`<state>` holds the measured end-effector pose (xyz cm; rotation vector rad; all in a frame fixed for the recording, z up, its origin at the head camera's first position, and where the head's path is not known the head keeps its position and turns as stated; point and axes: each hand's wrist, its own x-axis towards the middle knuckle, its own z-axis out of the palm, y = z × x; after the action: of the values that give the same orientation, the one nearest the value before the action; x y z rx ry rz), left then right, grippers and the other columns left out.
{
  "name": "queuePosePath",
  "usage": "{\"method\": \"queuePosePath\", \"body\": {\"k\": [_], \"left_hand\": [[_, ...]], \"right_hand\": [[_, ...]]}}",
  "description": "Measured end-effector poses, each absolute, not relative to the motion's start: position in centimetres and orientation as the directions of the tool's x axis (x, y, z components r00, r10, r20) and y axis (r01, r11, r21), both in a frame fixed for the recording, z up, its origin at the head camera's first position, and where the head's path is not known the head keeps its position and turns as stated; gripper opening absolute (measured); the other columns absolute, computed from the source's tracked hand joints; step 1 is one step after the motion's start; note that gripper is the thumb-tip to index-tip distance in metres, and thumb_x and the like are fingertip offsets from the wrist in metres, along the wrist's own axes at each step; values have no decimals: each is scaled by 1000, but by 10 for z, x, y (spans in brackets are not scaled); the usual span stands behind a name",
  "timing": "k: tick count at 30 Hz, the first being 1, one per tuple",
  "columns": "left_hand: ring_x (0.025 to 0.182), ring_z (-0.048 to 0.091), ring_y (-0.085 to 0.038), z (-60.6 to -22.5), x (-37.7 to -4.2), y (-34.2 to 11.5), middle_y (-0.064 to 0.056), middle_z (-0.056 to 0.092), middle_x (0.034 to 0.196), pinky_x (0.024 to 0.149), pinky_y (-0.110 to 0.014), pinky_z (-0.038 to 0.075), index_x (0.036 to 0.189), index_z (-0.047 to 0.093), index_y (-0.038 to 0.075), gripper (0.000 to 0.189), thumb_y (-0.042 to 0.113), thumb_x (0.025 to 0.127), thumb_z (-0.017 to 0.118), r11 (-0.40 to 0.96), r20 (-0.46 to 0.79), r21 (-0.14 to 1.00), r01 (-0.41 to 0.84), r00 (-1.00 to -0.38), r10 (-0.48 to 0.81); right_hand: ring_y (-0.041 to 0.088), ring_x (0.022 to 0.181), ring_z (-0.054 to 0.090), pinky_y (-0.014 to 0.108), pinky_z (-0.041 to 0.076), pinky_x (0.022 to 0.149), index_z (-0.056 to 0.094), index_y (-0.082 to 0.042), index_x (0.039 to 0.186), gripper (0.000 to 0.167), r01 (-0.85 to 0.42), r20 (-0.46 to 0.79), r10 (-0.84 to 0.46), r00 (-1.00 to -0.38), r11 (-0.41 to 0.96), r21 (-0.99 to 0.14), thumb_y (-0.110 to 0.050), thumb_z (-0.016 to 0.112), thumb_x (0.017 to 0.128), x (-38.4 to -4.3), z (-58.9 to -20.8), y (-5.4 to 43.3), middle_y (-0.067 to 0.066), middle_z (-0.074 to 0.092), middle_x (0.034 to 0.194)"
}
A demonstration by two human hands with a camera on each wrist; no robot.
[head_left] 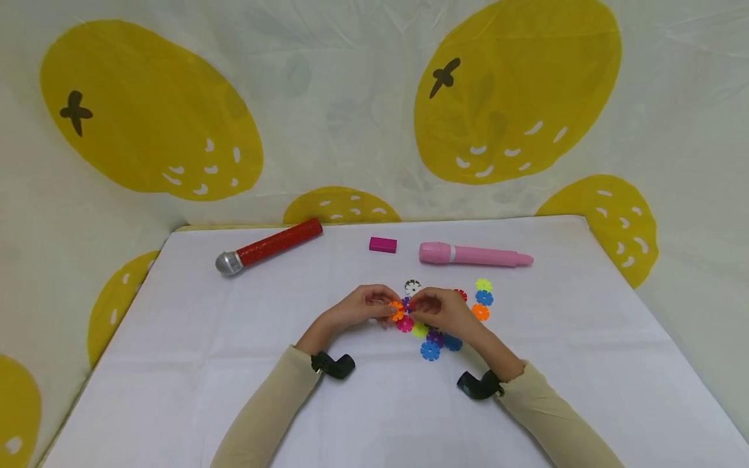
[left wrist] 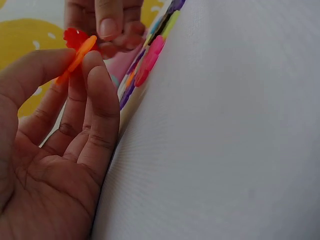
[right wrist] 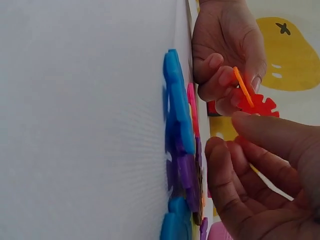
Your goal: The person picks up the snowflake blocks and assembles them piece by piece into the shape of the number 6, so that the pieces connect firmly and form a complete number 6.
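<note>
My left hand (head_left: 365, 305) pinches an orange notched disc (left wrist: 81, 54) between thumb and index finger. A red notched disc (right wrist: 260, 106) is slotted crosswise into the orange one. Beside them is my right hand (head_left: 447, 312), its thumb close to the red disc and its thumb and fingertips apart. Whether that thumb touches the red disc I cannot tell. Just under the hands, on the table, lie a pink disc (head_left: 405, 324), a yellow-green disc (head_left: 419, 330), a blue disc (head_left: 430, 351) and a purple disc (head_left: 435, 337). The right hand partly hides some of the discs.
More discs lie right of the hands, among them a yellow disc (head_left: 484, 285) and another orange disc (head_left: 480, 312). Farther back are a red microphone (head_left: 275, 245), a magenta block (head_left: 383, 245) and a pink pen-shaped object (head_left: 476, 255). A patterned cloth (head_left: 351, 130) hangs behind the white table (head_left: 175, 364).
</note>
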<state>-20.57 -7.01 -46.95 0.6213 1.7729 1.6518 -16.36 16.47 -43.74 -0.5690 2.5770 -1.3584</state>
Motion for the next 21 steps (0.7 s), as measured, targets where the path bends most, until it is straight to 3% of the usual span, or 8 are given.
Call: {"method": "queuePosePath", "body": {"k": [6,13,21], "left_hand": [[74,63,-17,-472,-206,-69,-5,64,93,71,-24,55,117,58,-6,24,3,95,60,87,-141,990,-112,-689,711],[75,62,-17,-470,-205,-70,-5,64,93,72,-24,55,115,57,-5,22,5,95,60,90,-144,989,-114,-695,705],[75,63,-16,-471,-206,-70,-5,65,93,73,-24,55,115,57,-4,21,6,96,59,83,-136,991,-110,-688,713]], "right_hand": [[14,76,60,20,51,68,70,1,108,30,-189,-91,-421,-902,578,-794,-16,77,84,-166,-440,164,3,67,86],[14,67,52,21,46,59,70,-1,102,29,-267,-81,-503,-861,581,-769,-16,81,80,-167,-440,160,5,63,82],[13,64,48,20,43,55,68,-1,100,28,-271,-88,-503,-860,596,-756,-13,82,79,-168,-441,159,4,56,76]]}}
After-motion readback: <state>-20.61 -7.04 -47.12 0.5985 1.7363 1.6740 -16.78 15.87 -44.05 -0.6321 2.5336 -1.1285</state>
